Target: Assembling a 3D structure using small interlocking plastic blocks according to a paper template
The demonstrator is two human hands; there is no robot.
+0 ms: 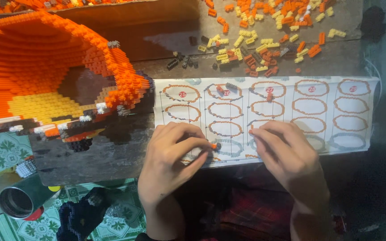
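1. Left hand (170, 156): fingers curled, thumb and forefinger pinched narrow on one small orange brick (214, 145), at the lower edge of the instruction sheet (362, 129).
2. Right hand (282, 151): fingers bent down, tips pressed on the sheet's lower middle; whether they grip anything, cannot tell.
3. Count: two hands, one sheet, one large orange brick model (45, 76) left of the sheet.
4. Loose bricks (255, 40), orange, yellow and dark, lie scattered above the sheet.
5. One metal cup (16, 201) stands well below-left of the sheet; contents not visible.
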